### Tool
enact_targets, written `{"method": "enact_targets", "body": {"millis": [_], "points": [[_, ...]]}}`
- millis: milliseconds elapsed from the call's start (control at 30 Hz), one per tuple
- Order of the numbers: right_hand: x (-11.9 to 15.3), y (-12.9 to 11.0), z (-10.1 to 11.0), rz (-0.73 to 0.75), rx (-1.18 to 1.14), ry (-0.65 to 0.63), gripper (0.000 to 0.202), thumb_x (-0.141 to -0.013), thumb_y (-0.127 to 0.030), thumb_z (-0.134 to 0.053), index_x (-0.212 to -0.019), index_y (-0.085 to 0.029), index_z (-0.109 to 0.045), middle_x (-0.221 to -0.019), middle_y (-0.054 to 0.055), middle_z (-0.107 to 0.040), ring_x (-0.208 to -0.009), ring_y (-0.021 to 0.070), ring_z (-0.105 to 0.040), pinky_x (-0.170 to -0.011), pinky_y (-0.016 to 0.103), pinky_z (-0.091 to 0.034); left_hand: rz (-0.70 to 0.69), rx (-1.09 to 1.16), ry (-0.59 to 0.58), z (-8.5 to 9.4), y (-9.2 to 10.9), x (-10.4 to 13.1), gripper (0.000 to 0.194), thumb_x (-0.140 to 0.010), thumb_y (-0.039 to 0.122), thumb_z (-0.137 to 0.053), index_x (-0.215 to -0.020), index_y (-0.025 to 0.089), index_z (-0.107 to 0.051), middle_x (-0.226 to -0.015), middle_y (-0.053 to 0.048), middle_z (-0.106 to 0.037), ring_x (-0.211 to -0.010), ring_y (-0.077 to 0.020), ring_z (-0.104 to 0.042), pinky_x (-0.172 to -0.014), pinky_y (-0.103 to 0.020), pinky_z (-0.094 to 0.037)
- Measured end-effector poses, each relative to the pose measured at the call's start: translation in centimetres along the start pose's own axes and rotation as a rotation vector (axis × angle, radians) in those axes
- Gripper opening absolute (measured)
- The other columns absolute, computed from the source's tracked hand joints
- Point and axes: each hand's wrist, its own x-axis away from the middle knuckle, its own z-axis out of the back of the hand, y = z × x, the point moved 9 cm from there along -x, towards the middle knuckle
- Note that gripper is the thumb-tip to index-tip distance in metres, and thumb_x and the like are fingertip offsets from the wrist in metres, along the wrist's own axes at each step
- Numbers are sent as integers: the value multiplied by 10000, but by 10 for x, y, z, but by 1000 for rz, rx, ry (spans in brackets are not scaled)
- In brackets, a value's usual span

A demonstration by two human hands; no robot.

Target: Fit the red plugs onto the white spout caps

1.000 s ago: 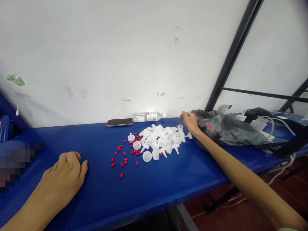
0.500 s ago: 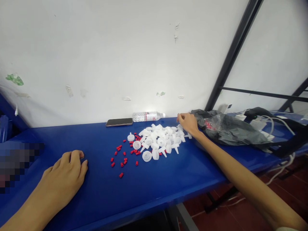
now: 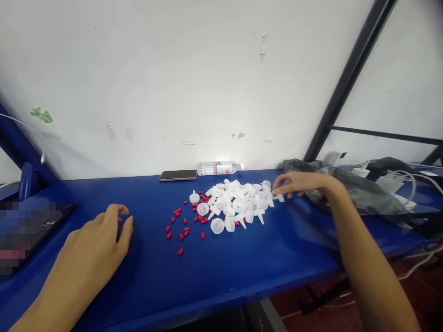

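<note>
A pile of white plastic nozzle caps (image 3: pixel 238 203), with round bases and pointed spouts, lies in the middle of the blue table. My right hand (image 3: pixel 294 183) reaches in at the pile's right edge, fingers stretched out and apart. Its fingertips are at or just touching the outermost white pieces; nothing shows held in them. Small red caps (image 3: pixel 181 236) are scattered to the left of the pile and partly under it. Off to the left, my left hand (image 3: pixel 93 244) hovers over or rests on the table, fingers loosely bent, a gap between thumb and forefinger, holding nothing.
A phone (image 3: pixel 178 175) and a clear plastic bottle (image 3: pixel 220 168) lie along the wall. At the right are a dark plastic bag (image 3: pixel 360 196), white cables and chargers, beside a black metal post (image 3: pixel 341 87). A partly blurred screen device (image 3: pixel 51 223) lies far left.
My right hand has come down from behind the pile's right end to its right edge, with the elbow swung outward. Left thumb and forefinger have parted a little. The view has shifted slightly.
</note>
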Motion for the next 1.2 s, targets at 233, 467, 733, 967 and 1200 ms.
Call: {"method": "enact_targets", "body": {"millis": [233, 467, 733, 967, 1200], "points": [[-4, 2, -18, -51, 55, -110, 426, -604, -495, -819, -924, -223, -743, -867, 84, -761, -838, 257, -710, -620, 287, -476, -290, 388, 9, -13, 67, 36, 421, -902, 573, -507, -1124, 258, -677, -847, -14, -714, -612, -175, -627, -595, -278, -488], [-12, 21, -13, -34, 62, -102, 361, -540, -408, -831, -861, -250, -775, -853, 71, -763, -833, 273, -702, -611, 305, -509, -445, 284, -120, -34, 93, 52, 378, -986, 289, -374, -982, 268, -752, -1003, -39, -703, -765, -163, -695, -671, -244, -521], [-9, 19, -14, -67, 59, -87, 314, -584, -485, -808, -765, -229, -782, -779, 78, -741, -750, 242, -683, -589, 298, -509, -435, 248, -99, -29, 90, 51, 358, -991, 265, -383, -1091, 271, -726, -1053, -48, -696, -786, -174, -696, -690, -246, -536], [-18, 32, 21, -133, -8, 250, 399, -640, -565, -784, -771, -192, -733, -712, 100, -723, -685, 236, -673, -531, 293, -498, -425, 288, -62, -18, 83, 46, 416, -1007, 293, -325, -1048, 276, -739, -1043, -43, -672, -663, -128, -661, -588, -222, -488], [-18, 34, 38, -128, -209, 477, 395, -767, -553, -703, -856, -170, -733, -831, 121, -770, -745, 252, -727, -539, 288, -499, -371, 358, -85, -15, 79, 41, 326, -987, 335, -384, -977, 274, -704, -1025, -16, -672, -707, -134, -658, -623, -222, -481]]}}
